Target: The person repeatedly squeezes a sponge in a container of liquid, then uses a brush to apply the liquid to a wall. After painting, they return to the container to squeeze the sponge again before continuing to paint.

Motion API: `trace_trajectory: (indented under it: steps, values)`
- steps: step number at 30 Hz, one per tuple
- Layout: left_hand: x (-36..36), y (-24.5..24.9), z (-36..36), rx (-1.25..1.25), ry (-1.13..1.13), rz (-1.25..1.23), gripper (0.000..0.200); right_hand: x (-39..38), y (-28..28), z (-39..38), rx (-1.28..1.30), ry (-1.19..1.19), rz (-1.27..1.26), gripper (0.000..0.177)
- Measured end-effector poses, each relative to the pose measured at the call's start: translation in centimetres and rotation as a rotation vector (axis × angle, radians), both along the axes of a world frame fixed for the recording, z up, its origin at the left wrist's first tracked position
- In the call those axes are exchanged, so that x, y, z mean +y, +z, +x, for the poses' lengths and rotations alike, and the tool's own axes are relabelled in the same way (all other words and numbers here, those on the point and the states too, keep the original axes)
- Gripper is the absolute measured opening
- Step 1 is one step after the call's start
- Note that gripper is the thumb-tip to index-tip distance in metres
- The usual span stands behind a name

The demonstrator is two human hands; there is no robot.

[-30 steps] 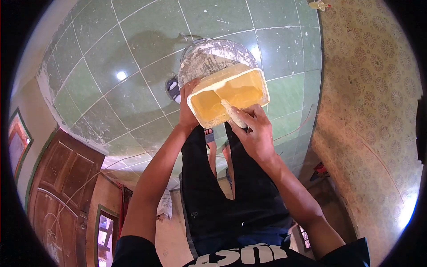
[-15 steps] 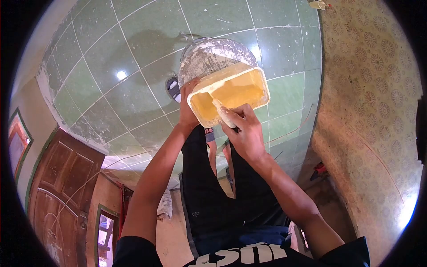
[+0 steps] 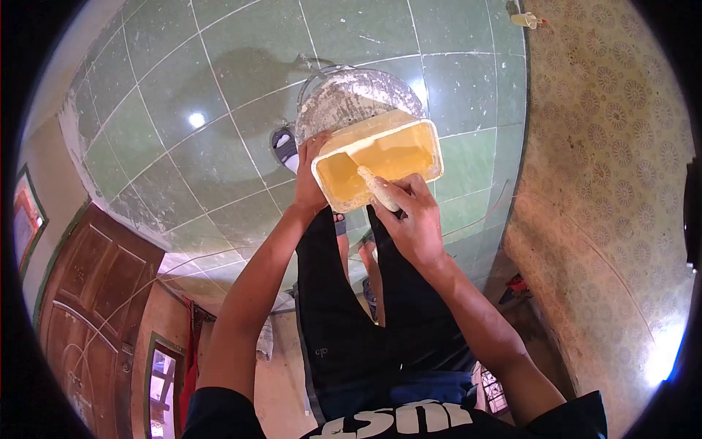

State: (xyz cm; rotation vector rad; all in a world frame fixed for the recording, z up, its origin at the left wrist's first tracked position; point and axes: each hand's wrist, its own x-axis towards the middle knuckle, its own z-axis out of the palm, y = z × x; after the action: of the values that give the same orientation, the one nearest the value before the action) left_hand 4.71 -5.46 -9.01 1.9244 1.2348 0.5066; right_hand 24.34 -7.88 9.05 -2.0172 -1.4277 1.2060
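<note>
A rectangular yellow container with a whitish rim is tilted so that its inside shows. My left hand grips its left end. In my right hand is a pale, smeared tool handle, held between thumb and fingers over the container's near side. The tool's far end is at or inside the container and cannot be made out clearly. Behind the container stands a round grey bucket crusted with white material, partly hidden by it.
Green tiled floor with white specks spreads around the bucket. A sandaled foot is left of the bucket. Patterned tan surface lies at right, with a small cup near its top edge. A brown door is at lower left. A thin cable crosses the floor.
The view has shifted slightly. The tool handle and my right hand have moved a little right and down relative to the container. Both hands keep their hold.
</note>
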Motion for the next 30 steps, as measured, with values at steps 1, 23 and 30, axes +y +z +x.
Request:
trace_trajectory:
  steps: [1,23,30]
  values:
    - [0.0,0.1,0.0,-0.037,0.011,-0.013,0.066,0.0,0.0,0.1,-0.031,-0.003,0.033,0.037]
    - [0.5,0.7,0.4,-0.019,-0.015,0.045,0.057,1.5,-0.5,3.5,-0.252,-0.122,0.149,0.036]
    - [0.1,0.5,0.6,-0.091,0.054,0.034,0.059,1.0,-1.4,-0.3,-0.158,-0.075,0.133,0.037]
